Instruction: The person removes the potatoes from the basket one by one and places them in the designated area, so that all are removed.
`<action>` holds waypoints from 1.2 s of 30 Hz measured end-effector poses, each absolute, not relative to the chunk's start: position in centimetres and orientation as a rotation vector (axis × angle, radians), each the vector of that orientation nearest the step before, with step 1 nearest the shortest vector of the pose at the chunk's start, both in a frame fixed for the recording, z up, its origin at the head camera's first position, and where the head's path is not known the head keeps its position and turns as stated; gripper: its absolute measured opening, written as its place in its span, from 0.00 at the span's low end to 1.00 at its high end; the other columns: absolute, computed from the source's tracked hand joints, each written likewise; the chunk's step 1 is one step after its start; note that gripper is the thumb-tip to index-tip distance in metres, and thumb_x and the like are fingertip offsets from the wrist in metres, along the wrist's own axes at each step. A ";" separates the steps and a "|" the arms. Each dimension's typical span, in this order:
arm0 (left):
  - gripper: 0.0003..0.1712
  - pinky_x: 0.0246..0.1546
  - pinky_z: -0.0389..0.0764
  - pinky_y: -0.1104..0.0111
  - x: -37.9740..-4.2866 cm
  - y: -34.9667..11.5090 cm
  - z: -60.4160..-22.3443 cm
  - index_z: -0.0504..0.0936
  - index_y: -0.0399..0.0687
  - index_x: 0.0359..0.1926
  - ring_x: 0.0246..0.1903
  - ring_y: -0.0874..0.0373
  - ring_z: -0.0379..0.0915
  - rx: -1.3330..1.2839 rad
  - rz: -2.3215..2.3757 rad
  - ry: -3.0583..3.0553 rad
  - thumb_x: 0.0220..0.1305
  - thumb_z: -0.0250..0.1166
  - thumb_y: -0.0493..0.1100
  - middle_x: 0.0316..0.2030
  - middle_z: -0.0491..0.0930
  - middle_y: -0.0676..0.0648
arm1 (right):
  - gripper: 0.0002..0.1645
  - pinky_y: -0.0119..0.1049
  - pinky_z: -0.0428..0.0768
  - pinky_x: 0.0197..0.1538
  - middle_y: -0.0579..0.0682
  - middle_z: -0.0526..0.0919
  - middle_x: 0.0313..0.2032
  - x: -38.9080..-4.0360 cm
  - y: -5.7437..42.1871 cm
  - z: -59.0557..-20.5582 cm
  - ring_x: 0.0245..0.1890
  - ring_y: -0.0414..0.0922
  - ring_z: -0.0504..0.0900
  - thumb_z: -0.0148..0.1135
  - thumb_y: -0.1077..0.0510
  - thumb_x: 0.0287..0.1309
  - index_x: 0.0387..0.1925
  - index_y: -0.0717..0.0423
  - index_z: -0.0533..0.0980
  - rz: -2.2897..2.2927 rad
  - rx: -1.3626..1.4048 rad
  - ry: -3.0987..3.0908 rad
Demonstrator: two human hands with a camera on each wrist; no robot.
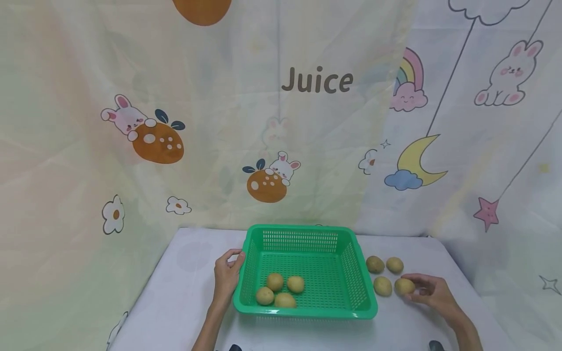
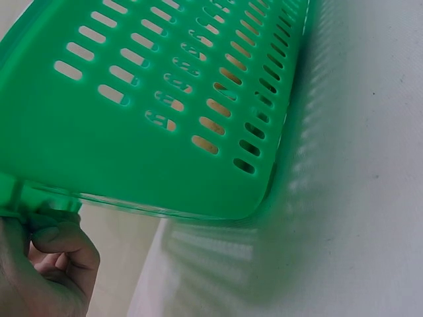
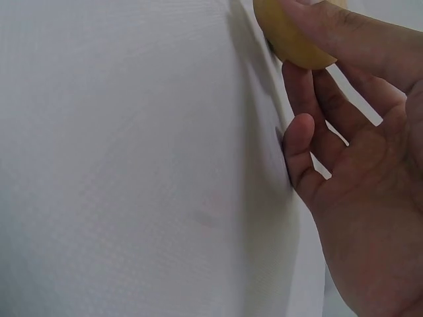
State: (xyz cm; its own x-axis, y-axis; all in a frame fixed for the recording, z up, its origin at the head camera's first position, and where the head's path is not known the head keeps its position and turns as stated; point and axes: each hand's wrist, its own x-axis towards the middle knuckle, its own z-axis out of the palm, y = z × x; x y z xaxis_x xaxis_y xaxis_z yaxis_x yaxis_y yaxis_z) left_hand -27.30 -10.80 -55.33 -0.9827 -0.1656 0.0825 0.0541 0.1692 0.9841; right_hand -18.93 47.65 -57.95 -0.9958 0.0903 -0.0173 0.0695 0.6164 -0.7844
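A green plastic basket (image 1: 307, 312) with slotted walls stands on the table, several potatoes (image 1: 296, 284) lying in its near left part. My left hand (image 1: 226, 279) grips the basket's left rim; in the left wrist view its thumb and curled fingers (image 2: 73, 254) hold the rim at a corner. To the right of the basket, my right hand (image 1: 434, 295) pinches a yellowish potato (image 1: 405, 286) between thumb and fingers. The right wrist view shows that potato (image 3: 291, 36) close to the white surface, partly hidden by the thumb.
Beside the held potato lie a few more: one potato (image 1: 383, 286) to its left, a darker one (image 1: 375, 264) and another (image 1: 395, 265) behind. A white cloth covers the table (image 1: 175, 292). A printed curtain (image 1: 325, 146) hangs behind it.
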 end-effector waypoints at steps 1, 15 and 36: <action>0.18 0.23 0.85 0.69 -27.3 -10.8 -55.3 0.85 0.34 0.59 0.21 0.55 0.87 0.106 -1.918 -2.265 0.83 0.63 0.45 0.28 0.91 0.38 | 0.35 0.29 0.83 0.48 0.43 0.93 0.53 -18.9 47.7 -58.1 0.48 0.15 0.76 0.83 0.59 0.57 0.63 0.67 0.82 1.358 -0.132 -2.800; 0.18 0.24 0.86 0.69 -27.2 -10.7 -55.4 0.84 0.34 0.60 0.22 0.54 0.89 0.113 -1.920 -2.274 0.83 0.62 0.45 0.29 0.92 0.38 | 0.33 0.30 0.79 0.45 0.34 0.91 0.50 -19.3 47.7 -58.6 0.45 0.24 0.81 0.82 0.59 0.58 0.63 0.66 0.82 1.398 -0.093 -2.802; 0.19 0.24 0.85 0.70 -27.0 -10.6 -55.1 0.84 0.33 0.59 0.23 0.54 0.89 0.123 -1.922 -2.263 0.83 0.63 0.46 0.31 0.92 0.36 | 0.36 0.30 0.79 0.47 0.36 0.91 0.52 -19.3 47.4 -58.5 0.45 0.23 0.81 0.80 0.54 0.62 0.66 0.66 0.80 1.353 -0.136 -2.847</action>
